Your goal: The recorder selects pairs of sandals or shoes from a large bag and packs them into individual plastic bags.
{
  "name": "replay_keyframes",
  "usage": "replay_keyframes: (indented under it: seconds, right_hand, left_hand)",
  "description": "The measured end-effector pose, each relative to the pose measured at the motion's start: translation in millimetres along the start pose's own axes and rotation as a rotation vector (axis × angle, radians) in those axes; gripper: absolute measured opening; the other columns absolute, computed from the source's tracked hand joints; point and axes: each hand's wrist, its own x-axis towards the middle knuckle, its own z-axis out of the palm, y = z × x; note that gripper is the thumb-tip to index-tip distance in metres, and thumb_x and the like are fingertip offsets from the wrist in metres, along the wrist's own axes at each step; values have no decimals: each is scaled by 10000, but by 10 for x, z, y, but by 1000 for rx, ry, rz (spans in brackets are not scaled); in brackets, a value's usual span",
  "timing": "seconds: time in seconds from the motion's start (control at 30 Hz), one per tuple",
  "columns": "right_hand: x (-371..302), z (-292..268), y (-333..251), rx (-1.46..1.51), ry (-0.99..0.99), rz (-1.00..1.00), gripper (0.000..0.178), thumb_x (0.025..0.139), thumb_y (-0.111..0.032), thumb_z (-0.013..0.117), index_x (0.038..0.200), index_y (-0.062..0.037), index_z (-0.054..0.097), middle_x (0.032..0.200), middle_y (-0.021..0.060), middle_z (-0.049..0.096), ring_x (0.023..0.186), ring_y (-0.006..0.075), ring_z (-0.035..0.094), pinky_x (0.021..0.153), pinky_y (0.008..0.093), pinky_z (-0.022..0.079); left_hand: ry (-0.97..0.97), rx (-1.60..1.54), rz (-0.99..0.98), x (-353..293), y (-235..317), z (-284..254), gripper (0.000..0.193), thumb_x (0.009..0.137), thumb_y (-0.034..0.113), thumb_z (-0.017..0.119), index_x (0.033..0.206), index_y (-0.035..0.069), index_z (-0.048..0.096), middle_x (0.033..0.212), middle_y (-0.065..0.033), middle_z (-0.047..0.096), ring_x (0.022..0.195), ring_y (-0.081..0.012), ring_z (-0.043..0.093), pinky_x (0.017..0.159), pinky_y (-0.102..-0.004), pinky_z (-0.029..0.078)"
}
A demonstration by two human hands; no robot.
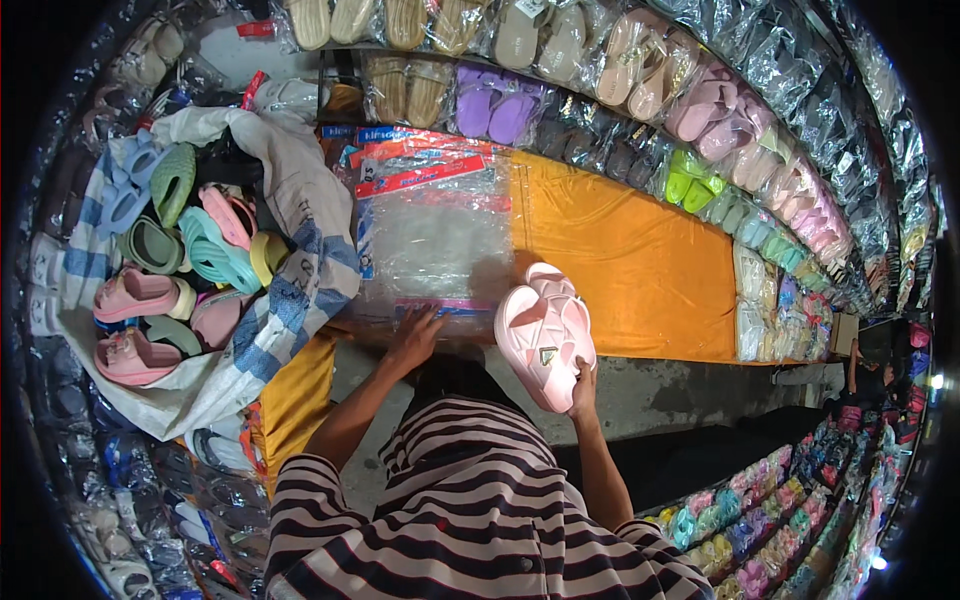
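Observation:
My right hand (pixel 583 390) grips a pair of pale pink slides (pixel 543 335) by the heel end, held up over the table's front edge. Crossed straps and a small triangular ornament show on the nearer slide; the other is partly hidden behind it. My left hand (pixel 416 338) lies with fingers stretched out on the near edge of a stack of clear plastic bags (pixel 430 245). These bags have red and blue header strips and nothing visible inside them.
An orange cloth (pixel 625 260) covers the table to the right. At left stands an open woven sack (pixel 310 190) of loose slides and clogs (pixel 140 295). Rows of bagged sandals line the back, including a purple pair (pixel 497 105) and a lime pair (pixel 692 182). More bagged footwear (pixel 750 510) lies lower right.

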Motion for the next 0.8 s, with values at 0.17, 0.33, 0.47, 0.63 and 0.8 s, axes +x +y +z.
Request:
replay_keyframes:
  seconds: [0.17, 0.33, 0.47, 0.63, 0.8]
  right_hand:
    - [-110, 90, -51, -29, -20, -43, 465, 868, -234, 536, 1273, -41, 411, 1127, 151, 551, 1010, 249, 573, 854, 357, 487]
    - [-195, 124, 19, -59, -9, -36, 459, 872, -237, 517, 1274, -38, 417, 1130, 144, 553, 1013, 238, 568, 861, 350, 477]
    - [-266, 40, 54, 60, -123, 94, 465, 871, -219, 503, 1287, -31, 416, 1166, 141, 537, 1063, 258, 558, 890, 358, 478]
    - [-348, -126, 41, -46, -191, 146, 495, 871, -235, 512, 1314, -47, 396, 1163, 140, 533, 1032, 248, 560, 856, 361, 483]
    - [-352, -143, 144, -120, -292, 167, 502, 866, -254, 542, 1296, -24, 424, 1147, 121, 545, 1021, 227, 544, 881, 340, 447]
  left_hand:
    - [27, -380, -431, 354, -302, 126, 244, 887, 154, 504, 1103, 85, 594, 968, -223, 625, 944, -413, 577, 809, -479, 458]
    - [64, -330, -501, 523, -404, 118, 203, 926, 197, 466, 1030, 85, 600, 897, -216, 638, 870, -428, 593, 755, -483, 468]
    - [102, -378, -460, 535, -322, 43, 199, 931, 191, 462, 1030, 83, 597, 906, -218, 637, 884, -426, 592, 757, -478, 468]
    - [127, -410, -343, 476, -167, 83, 214, 932, 175, 471, 1034, 60, 619, 932, -197, 650, 893, -392, 612, 748, -442, 485]
    - [133, -334, -269, 331, -56, 239, 243, 930, 184, 482, 1076, 48, 621, 959, -186, 654, 903, -374, 623, 757, -421, 493]
